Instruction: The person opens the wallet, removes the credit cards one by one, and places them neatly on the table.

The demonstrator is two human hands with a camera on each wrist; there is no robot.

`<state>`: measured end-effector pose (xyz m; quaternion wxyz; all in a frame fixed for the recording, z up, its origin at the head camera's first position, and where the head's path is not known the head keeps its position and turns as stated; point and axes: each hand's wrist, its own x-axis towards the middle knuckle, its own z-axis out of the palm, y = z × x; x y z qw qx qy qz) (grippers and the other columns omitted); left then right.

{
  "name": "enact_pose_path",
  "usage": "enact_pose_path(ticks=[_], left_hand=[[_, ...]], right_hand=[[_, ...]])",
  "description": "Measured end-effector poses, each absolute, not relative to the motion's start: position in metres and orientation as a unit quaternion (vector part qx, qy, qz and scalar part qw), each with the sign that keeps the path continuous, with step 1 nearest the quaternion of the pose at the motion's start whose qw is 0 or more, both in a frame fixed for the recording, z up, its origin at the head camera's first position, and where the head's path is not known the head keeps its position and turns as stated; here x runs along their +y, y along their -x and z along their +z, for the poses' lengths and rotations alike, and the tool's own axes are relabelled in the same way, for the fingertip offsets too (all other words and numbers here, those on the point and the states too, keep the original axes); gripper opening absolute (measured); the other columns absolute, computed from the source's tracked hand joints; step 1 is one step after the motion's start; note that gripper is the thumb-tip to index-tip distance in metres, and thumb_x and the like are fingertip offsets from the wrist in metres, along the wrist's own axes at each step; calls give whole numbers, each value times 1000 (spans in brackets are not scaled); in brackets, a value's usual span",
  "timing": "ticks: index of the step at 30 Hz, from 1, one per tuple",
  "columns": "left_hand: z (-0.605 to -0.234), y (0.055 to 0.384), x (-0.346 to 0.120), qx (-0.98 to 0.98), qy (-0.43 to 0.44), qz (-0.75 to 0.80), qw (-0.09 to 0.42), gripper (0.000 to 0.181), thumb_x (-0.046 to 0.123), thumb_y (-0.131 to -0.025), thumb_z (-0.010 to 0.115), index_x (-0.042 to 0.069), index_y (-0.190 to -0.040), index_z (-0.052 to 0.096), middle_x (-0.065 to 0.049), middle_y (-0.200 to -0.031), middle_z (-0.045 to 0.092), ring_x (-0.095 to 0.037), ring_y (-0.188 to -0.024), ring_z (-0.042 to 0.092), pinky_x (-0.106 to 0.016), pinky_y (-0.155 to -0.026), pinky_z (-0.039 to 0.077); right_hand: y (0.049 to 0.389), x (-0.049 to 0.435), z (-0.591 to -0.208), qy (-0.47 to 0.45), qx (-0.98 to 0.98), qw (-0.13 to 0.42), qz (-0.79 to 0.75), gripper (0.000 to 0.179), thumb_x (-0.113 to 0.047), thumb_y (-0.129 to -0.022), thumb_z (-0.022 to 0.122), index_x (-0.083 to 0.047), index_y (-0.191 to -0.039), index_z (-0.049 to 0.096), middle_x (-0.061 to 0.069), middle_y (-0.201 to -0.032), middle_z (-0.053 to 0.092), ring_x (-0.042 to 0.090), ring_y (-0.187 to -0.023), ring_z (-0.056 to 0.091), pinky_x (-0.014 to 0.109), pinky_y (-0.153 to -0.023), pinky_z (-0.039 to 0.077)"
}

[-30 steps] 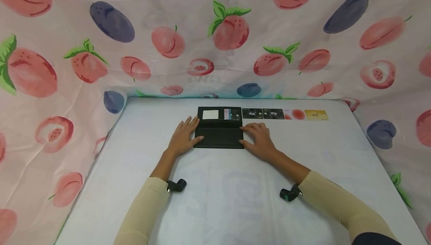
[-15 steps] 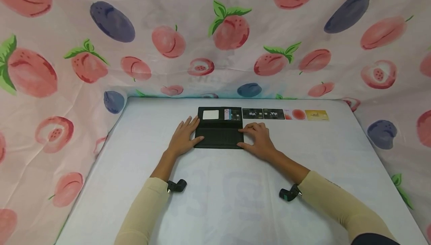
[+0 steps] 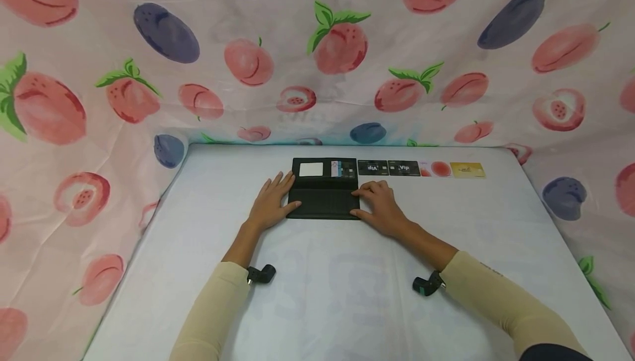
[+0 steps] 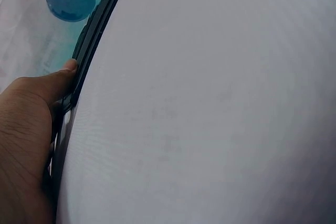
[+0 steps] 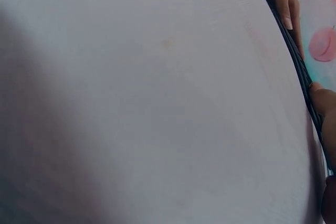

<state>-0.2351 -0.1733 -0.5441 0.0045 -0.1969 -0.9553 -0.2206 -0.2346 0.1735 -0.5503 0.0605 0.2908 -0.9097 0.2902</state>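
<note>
A black bifold wallet [image 3: 323,202] lies unfolded and flat on the white table. A white window and a small pale-and-blue card [image 3: 335,168] show in its far half. My left hand [image 3: 269,204] rests along its left edge, fingers spread forward and thumb on the near half. At the right edge my right hand [image 3: 383,206] touches the near half with thumb and forefinger tips set apart. In the left wrist view the left thumb [image 4: 58,83] lies on the wallet's edge. The right wrist view shows both hands along the dark edge; other fingers are partly hidden.
Right of the wallet's far half runs a row of flat cards: a black VIP card [image 3: 372,167], another black VIP card [image 3: 404,168], a peach-printed card [image 3: 439,169] and a gold card [image 3: 467,170]. A fruit-printed curtain [image 3: 278,118] stands behind the table [image 3: 317,295].
My right fingertips have shifted slightly left, onto the wallet's right edge. The left hand, wallet and cards stay essentially where they were.
</note>
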Motion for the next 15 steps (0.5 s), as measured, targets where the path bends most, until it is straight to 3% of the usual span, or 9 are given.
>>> enact_pose_path(ticks=[15], left_hand=[[-546,236,-174,-957,196,-212,4,84,49,-101,63,4,-164,32,-10,-172,26,-31,-160,15,-49,-129,7]], right_hand=[[231,172,-541,-315,-924,42,214,48,-36,-101,72,-3,-135,64,17,-135,53,37,-121,44,58,-97,40]])
